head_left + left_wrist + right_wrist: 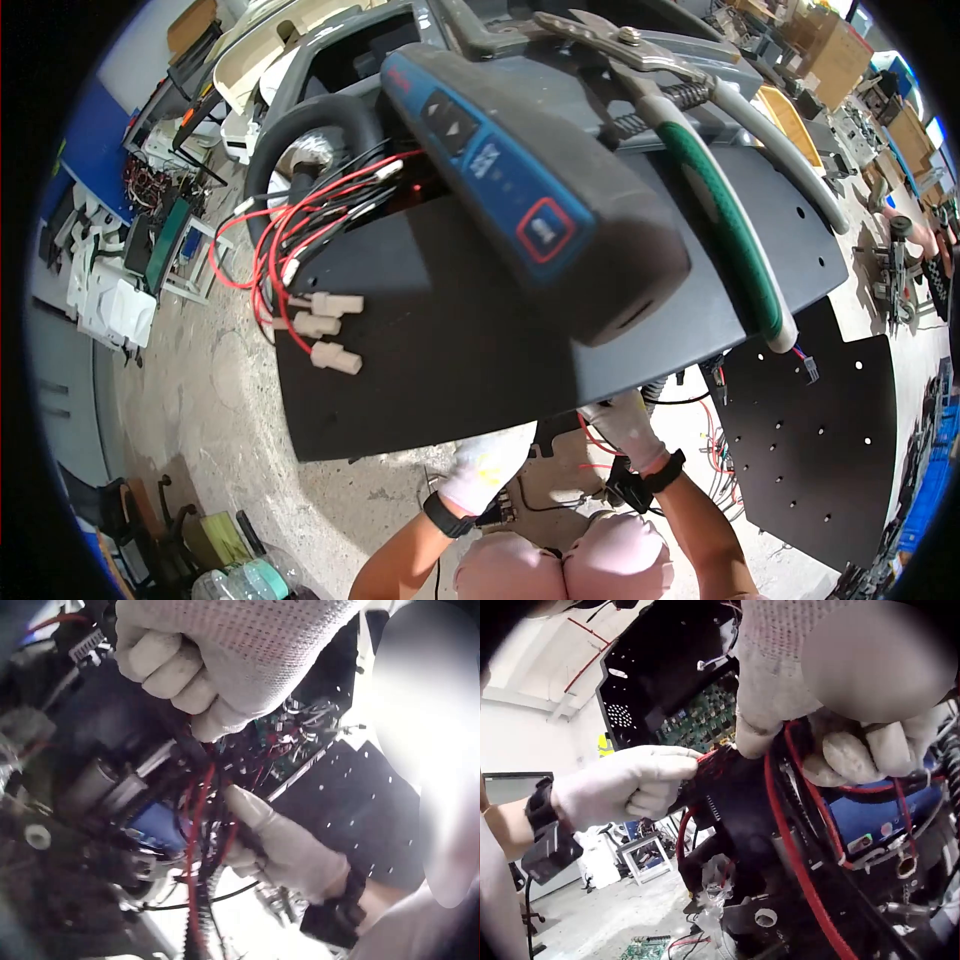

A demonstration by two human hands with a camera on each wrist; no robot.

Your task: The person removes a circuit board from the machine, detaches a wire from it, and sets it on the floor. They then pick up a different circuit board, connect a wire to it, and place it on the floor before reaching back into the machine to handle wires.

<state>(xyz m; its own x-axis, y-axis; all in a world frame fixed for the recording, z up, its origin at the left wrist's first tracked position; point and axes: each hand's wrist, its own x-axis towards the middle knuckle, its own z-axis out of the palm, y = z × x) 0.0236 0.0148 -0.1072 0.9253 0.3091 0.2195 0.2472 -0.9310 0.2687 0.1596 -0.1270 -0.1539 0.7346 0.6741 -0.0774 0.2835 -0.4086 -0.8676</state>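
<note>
White gloves cover both hands, which are under the edge of a black panel (pixel 420 330) in the head view. My left hand (pixel 225 667) has its fingers curled and grips a dark cable bundle; in the right wrist view that hand (pixel 630 780) pinches it where red wires show. My right hand (pixel 780 667) curls its fingers round red and black wires (pixel 780 810). Beside it sits a blue box-shaped part (pixel 885 814) among more wiring. A green circuit board (pixel 705 716) lies inside a black housing behind the hands. In the head view the panel hides the fingertips.
On the panel lie a blue-and-grey handheld device (pixel 540 190), green-handled cutters (pixel 720 210) and red wires with white connectors (pixel 335 305). A perforated black plate (pixel 815 430) stands at right. A loose circuit board (pixel 645 949) lies on the floor.
</note>
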